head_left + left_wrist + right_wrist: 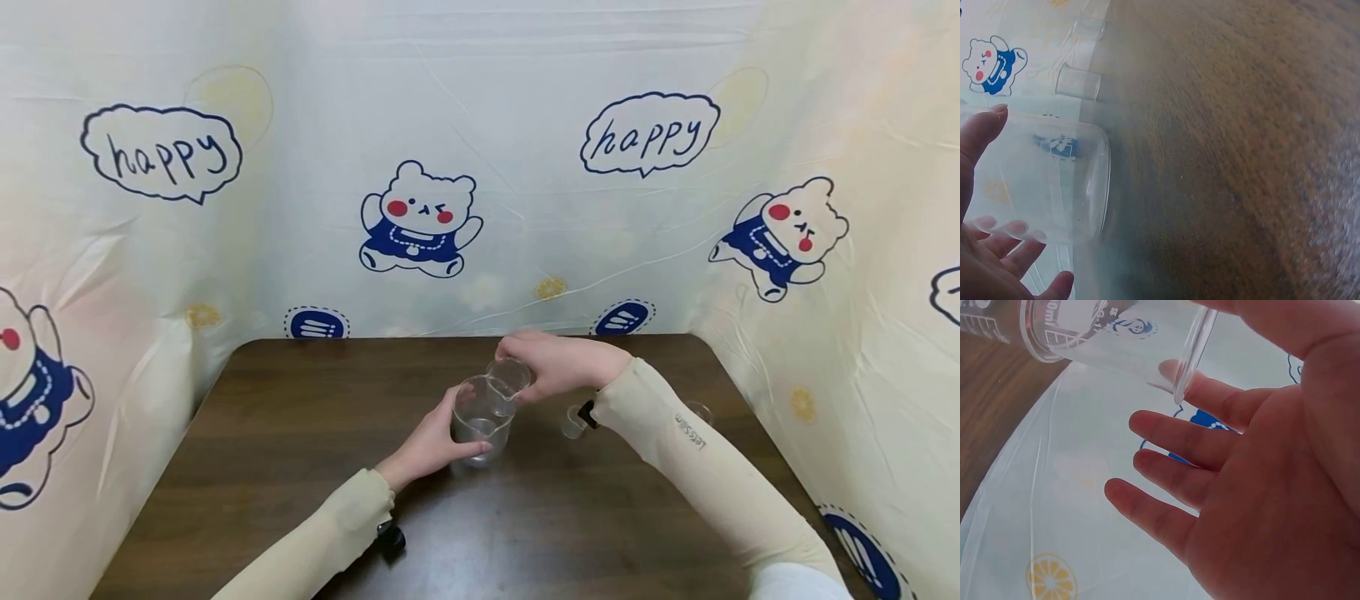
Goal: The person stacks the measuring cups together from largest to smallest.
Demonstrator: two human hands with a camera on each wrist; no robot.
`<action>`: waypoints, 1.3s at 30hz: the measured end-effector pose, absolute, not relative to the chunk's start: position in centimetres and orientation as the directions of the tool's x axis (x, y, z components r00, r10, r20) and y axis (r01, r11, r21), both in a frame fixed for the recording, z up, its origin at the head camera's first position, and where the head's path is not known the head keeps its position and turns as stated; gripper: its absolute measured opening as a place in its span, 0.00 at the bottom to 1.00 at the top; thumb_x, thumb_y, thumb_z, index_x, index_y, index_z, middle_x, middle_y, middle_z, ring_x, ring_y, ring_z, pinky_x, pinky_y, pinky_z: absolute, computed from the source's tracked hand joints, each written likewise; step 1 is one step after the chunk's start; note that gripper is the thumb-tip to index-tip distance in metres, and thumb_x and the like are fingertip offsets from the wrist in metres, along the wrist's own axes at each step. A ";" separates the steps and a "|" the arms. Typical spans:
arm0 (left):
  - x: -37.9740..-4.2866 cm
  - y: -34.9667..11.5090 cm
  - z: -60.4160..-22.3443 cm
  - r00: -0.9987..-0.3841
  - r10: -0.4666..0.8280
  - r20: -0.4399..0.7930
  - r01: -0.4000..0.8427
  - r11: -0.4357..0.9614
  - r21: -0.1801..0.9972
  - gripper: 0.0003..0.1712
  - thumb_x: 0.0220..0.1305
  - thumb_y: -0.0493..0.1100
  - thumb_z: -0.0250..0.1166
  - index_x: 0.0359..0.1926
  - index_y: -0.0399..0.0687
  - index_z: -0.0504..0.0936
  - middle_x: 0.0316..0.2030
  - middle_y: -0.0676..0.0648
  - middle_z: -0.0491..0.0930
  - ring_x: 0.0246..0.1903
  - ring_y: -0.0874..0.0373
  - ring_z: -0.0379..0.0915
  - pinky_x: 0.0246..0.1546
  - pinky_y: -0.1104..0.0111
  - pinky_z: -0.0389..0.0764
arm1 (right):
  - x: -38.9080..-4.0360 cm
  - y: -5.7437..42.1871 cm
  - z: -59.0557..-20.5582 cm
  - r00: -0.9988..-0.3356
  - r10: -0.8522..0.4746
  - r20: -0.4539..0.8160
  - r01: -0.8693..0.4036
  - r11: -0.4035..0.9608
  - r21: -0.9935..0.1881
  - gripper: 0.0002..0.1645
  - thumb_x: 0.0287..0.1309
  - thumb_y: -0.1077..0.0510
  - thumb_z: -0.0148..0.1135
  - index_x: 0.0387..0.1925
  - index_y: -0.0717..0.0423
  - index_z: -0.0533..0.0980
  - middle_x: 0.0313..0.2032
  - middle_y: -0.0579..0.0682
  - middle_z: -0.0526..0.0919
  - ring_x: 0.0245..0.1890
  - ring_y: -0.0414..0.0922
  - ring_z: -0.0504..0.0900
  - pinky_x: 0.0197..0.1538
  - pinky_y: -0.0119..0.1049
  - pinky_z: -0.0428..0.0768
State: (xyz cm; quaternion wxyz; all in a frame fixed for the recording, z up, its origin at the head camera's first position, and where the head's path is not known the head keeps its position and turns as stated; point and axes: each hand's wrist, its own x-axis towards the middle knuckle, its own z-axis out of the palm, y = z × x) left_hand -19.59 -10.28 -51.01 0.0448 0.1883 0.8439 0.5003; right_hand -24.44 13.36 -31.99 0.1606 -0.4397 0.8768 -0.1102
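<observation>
My left hand [429, 442] grips a large clear glass beaker [474, 421], with the thumb across its near side and the fingers behind. In the left wrist view the beaker's base [1102, 187] is right at the tabletop. My right hand [561, 365] comes over from the right and pinches the rim of a smaller clear beaker [506, 385] between thumb and index finger. The smaller beaker's lower part overlaps the mouth of the large one. In the right wrist view white measuring marks show on the smaller beaker [1129, 347], and the other fingers are stretched out apart from it.
On the dark wooden table [300, 433], a small clear beaker [573, 423] stands right of the large one. Farther right, another clear vessel [701, 411] is partly hidden behind the right sleeve [675, 433]. A printed curtain [525, 250] hangs around the table's back and sides.
</observation>
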 end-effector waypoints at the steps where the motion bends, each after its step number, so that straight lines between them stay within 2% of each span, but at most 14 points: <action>1: -19.6 -10.3 -51.0 -0.925 0.363 0.115 0.275 0.429 0.860 0.58 0.55 0.51 0.82 0.79 0.49 0.58 0.71 0.43 0.71 0.70 0.48 0.68 0.67 0.50 0.70 | -24.5 13.2 -32.1 -0.557 -0.810 -0.182 -0.739 0.583 -0.337 0.31 0.59 0.53 0.76 0.60 0.57 0.73 0.55 0.51 0.79 0.55 0.49 0.76 0.59 0.44 0.79; 13: -19.7 -10.3 -51.2 -0.920 0.367 0.135 0.299 0.437 0.848 0.59 0.54 0.53 0.83 0.79 0.53 0.58 0.68 0.47 0.73 0.60 0.51 0.75 0.61 0.52 0.74 | -25.3 11.4 -34.4 -0.541 -0.816 -0.204 -0.738 0.577 -0.350 0.32 0.60 0.53 0.75 0.61 0.56 0.73 0.55 0.50 0.78 0.55 0.47 0.77 0.58 0.42 0.80; 18: -19.7 -10.3 -51.2 -0.921 0.366 0.132 0.296 0.438 0.849 0.58 0.55 0.54 0.82 0.79 0.53 0.57 0.68 0.46 0.73 0.60 0.51 0.75 0.60 0.51 0.75 | -25.3 11.0 -35.1 -0.543 -0.814 -0.208 -0.732 0.579 -0.359 0.32 0.59 0.54 0.75 0.61 0.56 0.73 0.55 0.50 0.78 0.55 0.47 0.76 0.58 0.42 0.79; 28: -19.8 -10.4 -51.4 -0.922 0.372 0.106 0.280 0.453 0.846 0.58 0.56 0.53 0.81 0.79 0.53 0.57 0.69 0.47 0.71 0.61 0.52 0.74 0.61 0.52 0.75 | -25.9 10.8 -37.2 -0.551 -0.794 -0.258 -0.719 0.608 -0.336 0.34 0.60 0.51 0.76 0.64 0.54 0.72 0.62 0.53 0.75 0.57 0.47 0.75 0.58 0.43 0.80; 39: -19.8 -10.4 -51.4 -0.919 0.379 0.111 0.288 0.452 0.844 0.57 0.57 0.55 0.80 0.78 0.52 0.57 0.69 0.48 0.71 0.63 0.52 0.74 0.62 0.53 0.75 | -26.2 10.3 -38.7 -0.548 -0.788 -0.279 -0.721 0.615 -0.320 0.34 0.60 0.51 0.76 0.63 0.53 0.73 0.64 0.54 0.75 0.58 0.48 0.75 0.58 0.42 0.80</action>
